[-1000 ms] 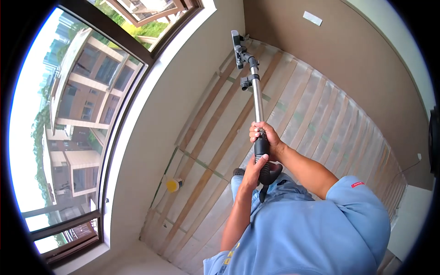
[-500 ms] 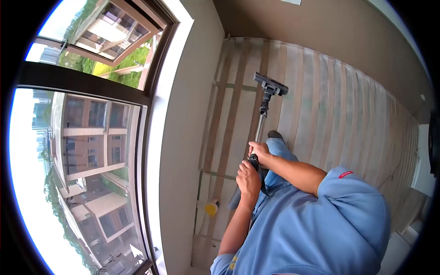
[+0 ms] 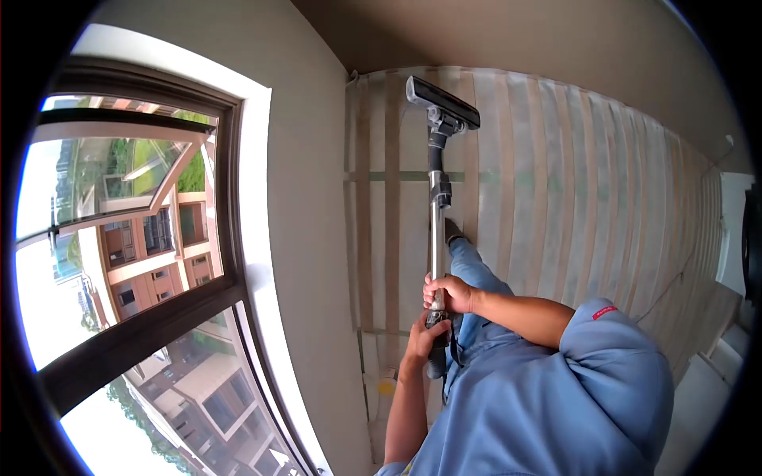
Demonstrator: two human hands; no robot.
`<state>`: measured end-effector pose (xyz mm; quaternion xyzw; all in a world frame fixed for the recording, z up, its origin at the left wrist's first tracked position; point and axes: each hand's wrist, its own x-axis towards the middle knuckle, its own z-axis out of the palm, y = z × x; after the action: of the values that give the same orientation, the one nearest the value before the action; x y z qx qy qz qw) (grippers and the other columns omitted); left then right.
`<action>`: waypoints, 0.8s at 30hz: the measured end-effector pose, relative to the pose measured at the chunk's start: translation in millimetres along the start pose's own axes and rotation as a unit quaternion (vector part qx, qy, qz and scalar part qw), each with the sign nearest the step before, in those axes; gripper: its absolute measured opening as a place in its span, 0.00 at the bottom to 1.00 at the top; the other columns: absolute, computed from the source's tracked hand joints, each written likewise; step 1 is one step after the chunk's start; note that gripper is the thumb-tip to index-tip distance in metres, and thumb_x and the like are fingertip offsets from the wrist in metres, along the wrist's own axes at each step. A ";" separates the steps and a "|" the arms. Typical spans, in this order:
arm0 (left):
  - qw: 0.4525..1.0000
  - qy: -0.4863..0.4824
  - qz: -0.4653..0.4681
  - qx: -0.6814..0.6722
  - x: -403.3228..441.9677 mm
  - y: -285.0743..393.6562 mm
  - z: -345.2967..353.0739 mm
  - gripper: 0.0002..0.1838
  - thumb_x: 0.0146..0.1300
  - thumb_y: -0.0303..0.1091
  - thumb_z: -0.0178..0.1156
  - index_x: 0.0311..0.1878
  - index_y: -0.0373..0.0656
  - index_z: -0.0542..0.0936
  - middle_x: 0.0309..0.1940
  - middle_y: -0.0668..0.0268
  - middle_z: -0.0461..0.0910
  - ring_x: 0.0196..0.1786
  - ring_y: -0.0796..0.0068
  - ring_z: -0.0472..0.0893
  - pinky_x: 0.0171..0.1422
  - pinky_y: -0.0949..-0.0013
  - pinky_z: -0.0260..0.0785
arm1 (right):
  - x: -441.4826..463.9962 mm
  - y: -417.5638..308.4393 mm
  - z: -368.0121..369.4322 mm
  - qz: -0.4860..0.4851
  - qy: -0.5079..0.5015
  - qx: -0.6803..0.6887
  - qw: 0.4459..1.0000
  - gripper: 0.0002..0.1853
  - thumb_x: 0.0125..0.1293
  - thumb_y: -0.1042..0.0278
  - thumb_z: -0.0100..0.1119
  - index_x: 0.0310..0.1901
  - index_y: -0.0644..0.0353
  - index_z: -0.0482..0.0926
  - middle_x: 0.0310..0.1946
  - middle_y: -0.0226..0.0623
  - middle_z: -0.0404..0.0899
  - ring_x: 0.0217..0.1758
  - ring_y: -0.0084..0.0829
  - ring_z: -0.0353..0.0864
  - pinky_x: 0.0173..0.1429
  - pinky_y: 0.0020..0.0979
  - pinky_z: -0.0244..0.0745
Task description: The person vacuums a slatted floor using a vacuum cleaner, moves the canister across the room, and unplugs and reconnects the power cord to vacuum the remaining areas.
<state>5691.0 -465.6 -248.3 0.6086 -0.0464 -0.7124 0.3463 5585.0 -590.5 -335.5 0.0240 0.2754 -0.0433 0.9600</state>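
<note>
Both my hands grip a vacuum cleaner wand (image 3: 437,246), a metal tube held in front of my body. My right hand (image 3: 452,293) wraps round the tube just above the dark handle. Lower down, my left hand (image 3: 423,339) is closed on the handle (image 3: 435,319). At the far end the wide dark floor head (image 3: 443,103) is tilted and looks raised off the floor, near the far wall. A black joint (image 3: 440,189) links it to the tube. Part of the handle and hose is hidden by my hands and shirt.
A striped covering (image 3: 540,166) of pale sheet and brown tape lies over the floor. A wall (image 3: 309,206) with a brown-framed window (image 3: 230,159) stands on the left. A tub with a yellow top (image 3: 386,387) is by that wall. My shoe (image 3: 452,230) is beside the wand.
The view has swung, shifting the window and wall. The wand now points straighter away from me, and its floor head appears larger and higher. Both hands keep their hold.
</note>
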 end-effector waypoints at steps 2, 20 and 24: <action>0.990 -0.072 -0.001 -0.122 11.0 17.6 4.0 0.17 0.58 0.39 0.65 0.43 0.38 0.73 0.26 0.63 0.77 0.28 0.71 0.79 0.35 0.67 0.73 | 11.6 -28.7 0.2 0.035 -0.139 0.049 0.988 0.11 0.58 0.62 0.66 0.37 0.52 0.73 0.27 0.28 0.72 0.36 0.28 0.73 0.59 0.37 0.71; 0.858 0.347 0.060 0.374 101.8 59.2 14.5 0.23 0.59 0.40 0.62 0.53 0.37 0.70 0.44 0.45 0.83 0.46 0.40 0.82 0.50 0.47 0.74 | 115.9 -48.0 24.2 -0.230 0.298 -0.308 0.874 0.15 0.67 0.62 0.59 0.26 0.62 0.75 0.17 0.33 0.75 0.19 0.26 0.75 0.26 0.30 0.72; 0.893 0.280 0.052 0.349 125.1 22.5 -18.1 0.22 0.59 0.39 0.63 0.50 0.38 0.69 0.36 0.45 0.84 0.41 0.41 0.83 0.48 0.47 0.75 | 105.6 -56.3 11.9 -0.149 0.198 -0.228 0.942 0.14 0.70 0.58 0.61 0.37 0.63 0.77 0.33 0.36 0.82 0.34 0.26 0.82 0.39 0.29 0.79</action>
<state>5714.8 -545.0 -346.4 0.8615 -0.2246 -0.4312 0.1466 5675.1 -654.7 -382.7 -0.2290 0.4625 -0.1162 0.8486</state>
